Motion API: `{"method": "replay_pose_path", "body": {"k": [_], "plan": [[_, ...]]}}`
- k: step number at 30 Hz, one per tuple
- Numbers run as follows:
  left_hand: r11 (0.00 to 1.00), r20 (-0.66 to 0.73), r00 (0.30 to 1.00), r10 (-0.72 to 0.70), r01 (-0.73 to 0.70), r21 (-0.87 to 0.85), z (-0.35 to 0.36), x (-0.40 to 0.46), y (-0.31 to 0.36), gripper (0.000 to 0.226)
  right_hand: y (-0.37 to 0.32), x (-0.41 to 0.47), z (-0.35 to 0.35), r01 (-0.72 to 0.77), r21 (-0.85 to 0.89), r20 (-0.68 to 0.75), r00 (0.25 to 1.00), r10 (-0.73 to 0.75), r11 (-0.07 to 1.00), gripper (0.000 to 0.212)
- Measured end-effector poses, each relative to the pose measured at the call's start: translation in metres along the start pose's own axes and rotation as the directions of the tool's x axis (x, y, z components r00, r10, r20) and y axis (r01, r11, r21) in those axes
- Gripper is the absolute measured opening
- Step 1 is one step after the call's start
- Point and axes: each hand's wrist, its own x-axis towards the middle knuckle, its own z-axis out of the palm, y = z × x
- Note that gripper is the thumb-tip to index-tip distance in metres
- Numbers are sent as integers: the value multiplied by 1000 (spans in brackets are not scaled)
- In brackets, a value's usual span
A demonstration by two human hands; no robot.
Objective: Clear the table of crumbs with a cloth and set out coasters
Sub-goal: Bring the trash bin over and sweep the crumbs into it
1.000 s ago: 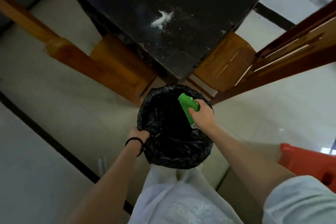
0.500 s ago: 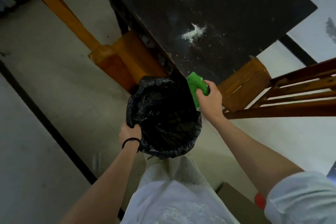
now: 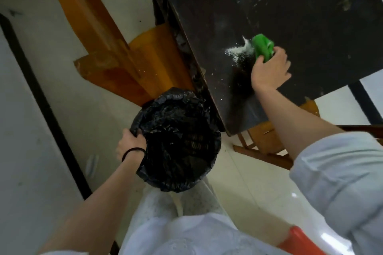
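Note:
A dark table (image 3: 300,16) fills the upper right, with a white pile of crumbs (image 3: 238,50) near its left edge and finer specks further back. My right hand (image 3: 269,70) grips a bunched green cloth (image 3: 263,46) pressed on the tabletop, touching the right side of the crumb pile. My left hand (image 3: 130,143) holds the rim of a bin lined with a black bag (image 3: 178,141), just below the table's near corner. No coasters are in view.
Wooden chairs stand around the table: one (image 3: 128,62) at the left beside the bin, another (image 3: 267,141) under the near corner. An orange plastic object (image 3: 298,240) sits at the bottom right. The floor is pale tile with a dark strip (image 3: 41,89).
My right hand lifted the green cloth from over the bin onto the table and set it against the crumb pile. The bin stays in my left hand, now beside the table corner.

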Motion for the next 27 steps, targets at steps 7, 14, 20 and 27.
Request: {"method": "replay_pose_path", "body": {"k": [7,14,20,27], "plan": [[993,26,998,-57,54,103,5,11,12,38,-16,49,33,11,-57,-20,1000,-13,998,37],[987,30,999,-31,26,158,4,15,18,38,-34,56,49,105,-27,102,990,-102,994,41],[985,43,999,20,-27,170,4,20,27,32,-20,54,44,301,23,244,923,-298,953,47],[983,58,998,36,-45,180,4,24,32,32,-16,26,44,465,121,367,800,-475,877,45]]}}
